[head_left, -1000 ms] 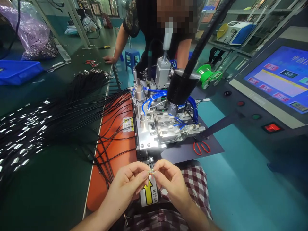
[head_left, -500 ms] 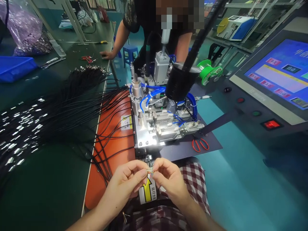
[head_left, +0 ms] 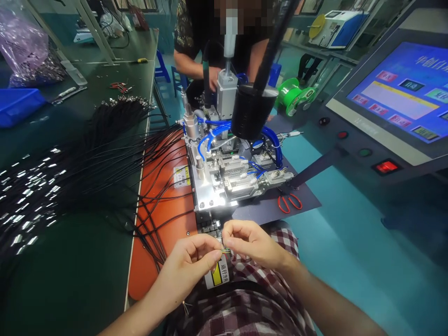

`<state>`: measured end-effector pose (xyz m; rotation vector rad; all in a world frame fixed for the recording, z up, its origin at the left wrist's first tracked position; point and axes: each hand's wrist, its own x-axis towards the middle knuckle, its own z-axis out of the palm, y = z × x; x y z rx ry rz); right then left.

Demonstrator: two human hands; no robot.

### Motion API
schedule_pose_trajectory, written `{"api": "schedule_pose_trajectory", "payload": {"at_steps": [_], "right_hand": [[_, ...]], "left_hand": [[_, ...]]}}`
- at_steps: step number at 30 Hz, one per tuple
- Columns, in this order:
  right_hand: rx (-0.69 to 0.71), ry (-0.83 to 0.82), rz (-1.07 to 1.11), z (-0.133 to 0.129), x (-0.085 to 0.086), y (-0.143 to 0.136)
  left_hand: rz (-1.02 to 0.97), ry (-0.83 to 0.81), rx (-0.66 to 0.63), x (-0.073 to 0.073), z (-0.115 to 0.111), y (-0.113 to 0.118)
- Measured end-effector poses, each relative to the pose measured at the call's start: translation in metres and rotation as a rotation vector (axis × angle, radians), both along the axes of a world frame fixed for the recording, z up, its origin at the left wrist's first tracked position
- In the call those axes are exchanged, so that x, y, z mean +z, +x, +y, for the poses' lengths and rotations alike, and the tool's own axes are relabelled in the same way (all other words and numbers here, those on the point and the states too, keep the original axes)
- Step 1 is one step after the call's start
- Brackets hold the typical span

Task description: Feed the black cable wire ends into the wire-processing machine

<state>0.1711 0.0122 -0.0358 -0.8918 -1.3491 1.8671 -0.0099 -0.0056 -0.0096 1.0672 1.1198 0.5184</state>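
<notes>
My left hand [head_left: 194,261] pinches a small bunch of thin coloured wires [head_left: 226,251] between thumb and forefinger. The wires stick out to the right from its fingertips. Against their free ends, the thumb and fingers of my right hand [head_left: 254,242] are pressed together, slightly higher than the left. Both hands are in front of the machine's near end, above a label with a yellow arrow [head_left: 217,276]. The rest of the bunch is hidden in the left hand.
Ahead stands a metal machine [head_left: 224,186] with blue air tubes. Black cables [head_left: 105,158] spread over the bench at left. Red-handled scissors [head_left: 290,203] lie right of the machine, below a screen panel [head_left: 399,93]. A person [head_left: 196,51] is behind the machine.
My right hand has risen a little and turned, with its fingers now over the wire ends. The person opposite has taken a hand off the bench and brought it behind the machine.
</notes>
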Motion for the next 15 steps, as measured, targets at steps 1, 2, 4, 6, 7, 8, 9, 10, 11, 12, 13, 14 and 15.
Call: {"api": "schedule_pose_trajectory", "payload": {"at_steps": [1,2,4,6,7,8,9,10,11,12,13,14,15], "right_hand": [[0.017,0.013,-0.013,0.001,0.002,0.001],[0.025,0.024,-0.025,0.002,0.003,0.002],[0.01,0.028,-0.041,0.001,0.003,0.001],[-0.062,0.017,-0.046,-0.002,0.0,-0.002],[-0.119,0.008,-0.046,-0.005,-0.002,-0.003],[-0.182,0.0,-0.048,-0.008,-0.005,-0.005],[-0.242,-0.009,-0.055,-0.011,-0.007,-0.008],[-0.292,-0.018,-0.072,-0.015,-0.009,-0.01],[-0.331,-0.023,-0.098,-0.019,-0.01,-0.012],[-0.363,-0.019,-0.133,-0.023,-0.011,-0.015],[-0.39,-0.003,-0.172,-0.026,-0.011,-0.017],[-0.42,0.022,-0.21,-0.029,-0.012,-0.02],[-0.45,0.051,-0.242,-0.031,-0.012,-0.022]], "left_hand": [[0.005,0.004,0.004,0.0,0.0,0.001],[0.005,0.006,0.014,0.0,-0.001,0.002],[-0.005,0.002,0.047,-0.001,-0.001,0.004],[-0.019,-0.018,0.094,-0.002,-0.001,0.005],[-0.024,-0.033,0.118,-0.002,-0.001,0.005],[-0.03,-0.048,0.136,-0.003,0.0,0.005],[-0.032,-0.059,0.15,-0.003,0.0,0.005],[-0.032,-0.068,0.158,-0.004,0.0,0.005],[-0.028,-0.073,0.162,-0.005,0.0,0.005],[-0.022,-0.074,0.166,-0.006,0.0,0.005],[-0.018,-0.071,0.166,-0.007,0.0,0.005],[-0.014,-0.067,0.167,-0.007,0.0,0.005],[-0.011,-0.064,0.169,-0.008,0.0,0.005]]}}
